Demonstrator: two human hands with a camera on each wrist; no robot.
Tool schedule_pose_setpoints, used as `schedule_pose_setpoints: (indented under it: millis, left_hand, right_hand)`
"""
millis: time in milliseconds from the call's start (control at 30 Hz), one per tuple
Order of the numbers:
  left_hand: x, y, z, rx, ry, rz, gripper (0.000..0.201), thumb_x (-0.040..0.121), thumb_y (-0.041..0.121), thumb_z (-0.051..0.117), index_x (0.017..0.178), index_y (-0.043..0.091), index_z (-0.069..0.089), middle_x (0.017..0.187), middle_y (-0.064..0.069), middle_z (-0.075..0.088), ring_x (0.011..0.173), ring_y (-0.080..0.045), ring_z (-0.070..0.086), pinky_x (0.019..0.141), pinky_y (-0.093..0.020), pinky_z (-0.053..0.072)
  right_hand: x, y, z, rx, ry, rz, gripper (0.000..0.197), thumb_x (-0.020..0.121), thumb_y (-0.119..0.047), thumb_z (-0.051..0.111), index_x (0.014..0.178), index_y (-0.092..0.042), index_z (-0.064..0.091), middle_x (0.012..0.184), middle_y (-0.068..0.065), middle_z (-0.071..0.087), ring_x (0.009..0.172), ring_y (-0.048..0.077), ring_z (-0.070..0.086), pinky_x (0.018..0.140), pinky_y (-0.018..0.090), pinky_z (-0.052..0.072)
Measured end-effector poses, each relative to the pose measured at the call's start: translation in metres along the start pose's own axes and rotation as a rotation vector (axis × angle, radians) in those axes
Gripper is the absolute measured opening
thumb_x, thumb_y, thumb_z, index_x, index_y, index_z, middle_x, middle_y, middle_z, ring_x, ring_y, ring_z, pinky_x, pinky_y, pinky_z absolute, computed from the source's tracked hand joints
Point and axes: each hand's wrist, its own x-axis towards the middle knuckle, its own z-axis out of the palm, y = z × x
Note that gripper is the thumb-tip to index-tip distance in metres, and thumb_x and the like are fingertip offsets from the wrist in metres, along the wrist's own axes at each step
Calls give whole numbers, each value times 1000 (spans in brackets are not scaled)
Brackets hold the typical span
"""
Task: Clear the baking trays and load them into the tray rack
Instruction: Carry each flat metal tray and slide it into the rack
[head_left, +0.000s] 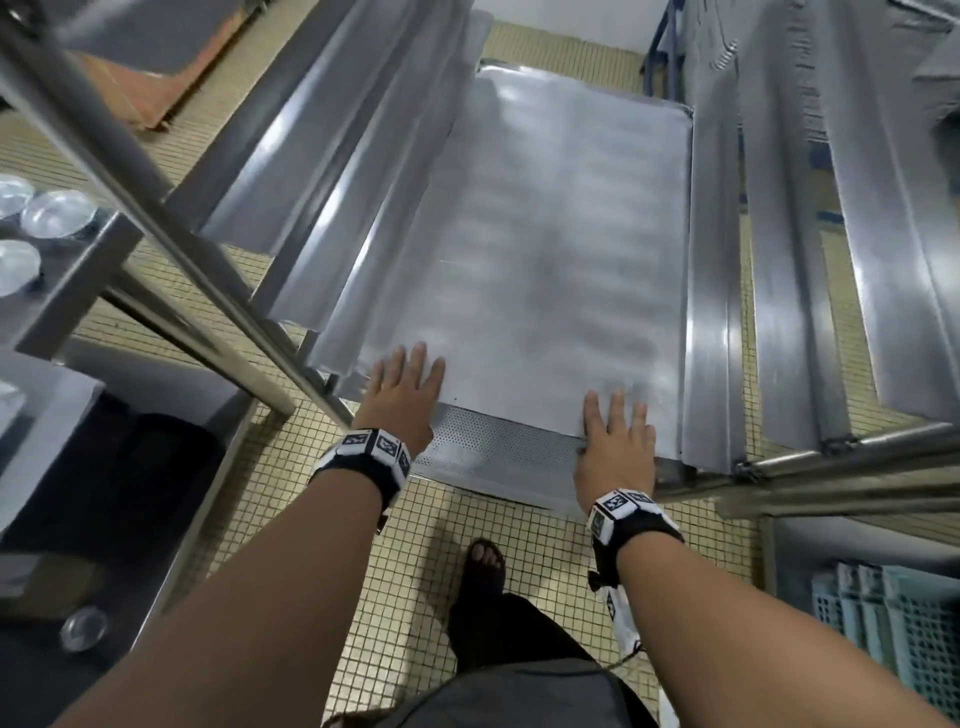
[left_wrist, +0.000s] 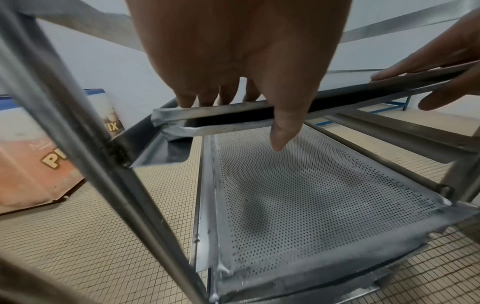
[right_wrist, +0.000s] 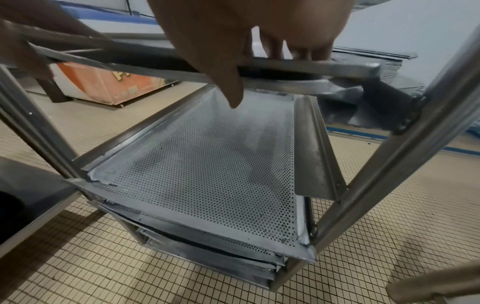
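Both my hands flat on top tray (head_left: 561, 249) in rack (head_left: 717, 322): left hand (head_left: 402, 395), right hand (head_left: 615, 452), fingers straight, grasping nothing. One perforated tray (head_left: 493, 452) beneath, more below, count unclear.

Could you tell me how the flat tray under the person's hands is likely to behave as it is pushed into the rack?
The tray looks like thin, smooth sheet metal, so it probably slides easily on the rack rails. Being wide and thin, it may flex or skew, which probably explains the left hand and right hand pressing flat near opposite corners.
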Motion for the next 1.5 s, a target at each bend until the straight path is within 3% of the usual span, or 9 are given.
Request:
schedule_pose_setpoints:
  millis: [133, 300, 400, 567, 767, 1067, 1167, 1267, 1500]
  left_hand:
    - [-54, -12, 4, -84, -13, 40, 89, 92, 17, 61, 160, 19, 4, 166, -11, -5, 154, -32, -2, 125, -48, 9]
    - [-146, -54, -5, -288, -49, -73, 55, 96, 27, 62, 147, 19, 42, 131, -11, 62, 117, -28, 61, 94, -35, 52]
    - [-197, -97, -6, -340, -85, -249, 47, 98, 30, 57, 143, 19, 50, 134, -10, 60, 119, -28, 60, 93, -37, 52]
    - [-298, -177, 7, -436, 35, -515, 25, 93, 34, 59, 115, 22, 64, 114, -6, 66, 102, -29, 64, 80, -36, 52]
    - [-422, -256, 49, -568, 143, -928, 35, 95, 31, 58, 129, 22, 60, 131, -9, 60, 120, -32, 58, 97, -39, 49]
    - [-556, -305, 141, -740, 57, -1441, 52, 95, 31, 53, 145, 21, 42, 142, -9, 47, 132, -33, 42, 105, -47, 43]
    - [-580, -308, 169, -776, -39, -1620, 63, 87, 53, 44, 146, 34, 32, 152, -10, 27, 143, -38, 24, 113, -58, 28]
    - [-588, -303, 187, -872, -76, -1697, 62, 80, 73, 51, 132, 45, 29, 153, -11, 10, 143, -48, 14, 107, -72, 24]
    - [-568, -298, 175, -986, -42, -1793, 77, 83, 74, 51, 146, 51, 13, 164, -2, -7, 147, -48, 2, 102, -80, 25]
  right_hand:
    - [-28, -20, -8, -8, -54, 26, 79, 94, -22, 50, 157, -22, 3, 165, 13, 0, 151, 34, 3, 123, 47, 8]
    - [-77, -69, -27, -51, -139, 0, 59, 92, -28, 52, 148, -16, 36, 157, 13, 28, 146, 31, 24, 119, 43, 21]
    - [-101, -123, -43, -48, -167, -166, 36, 94, -25, 53, 126, -11, 58, 133, 12, 58, 124, 31, 55, 100, 37, 46]
    - [-154, -243, -67, 56, -91, -428, 30, 96, -29, 55, 114, -7, 65, 115, 15, 67, 102, 32, 63, 87, 39, 54]
    - [-233, -375, -77, 132, -18, -771, 28, 94, -36, 61, 108, -14, 69, 101, 7, 69, 85, 25, 63, 70, 29, 50]
    - [-287, -507, -39, -34, -135, -1087, 40, 96, -35, 54, 130, -14, 58, 130, 11, 61, 118, 30, 58, 100, 39, 48]
    - [-282, -542, -15, -202, -117, -1192, 41, 92, -45, 49, 130, -29, 47, 130, 11, 54, 117, 34, 50, 96, 42, 44]
    - [-286, -567, -1, -195, -107, -1098, 38, 86, -59, 48, 119, -41, 40, 125, 10, 37, 113, 40, 37, 89, 44, 41]
    - [-266, -618, 2, -142, -103, -1176, 38, 84, -61, 52, 114, -44, 38, 137, 10, 22, 124, 47, 23, 105, 56, 31]
